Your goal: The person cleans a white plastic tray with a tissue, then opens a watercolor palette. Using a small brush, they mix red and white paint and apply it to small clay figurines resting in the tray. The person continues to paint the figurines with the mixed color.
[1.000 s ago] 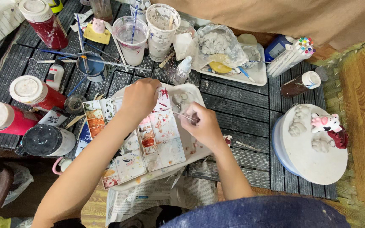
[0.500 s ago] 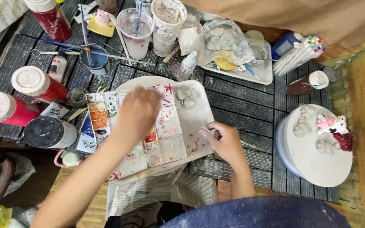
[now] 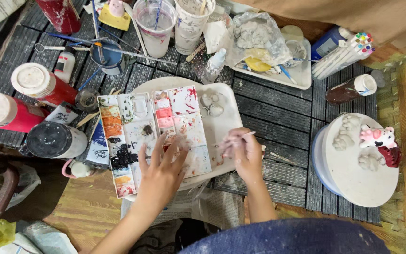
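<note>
my left hand [image 3: 161,171] lies flat, fingers spread, pinning the paint palette [image 3: 153,136] steady, while my right hand [image 3: 243,153] pinches a thin brush [image 3: 240,138].

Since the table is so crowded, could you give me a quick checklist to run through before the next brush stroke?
1. Left hand steadies the paint palette: ok, it rests flat on it.
2. Right hand grips the brush: ok.
3. Paint loaded on the brush tip: cannot tell, blurred.
4. Small clay pieces lie on the white tray apart from both hands: ok.
5. Rinse cup upright: ok.
</note>
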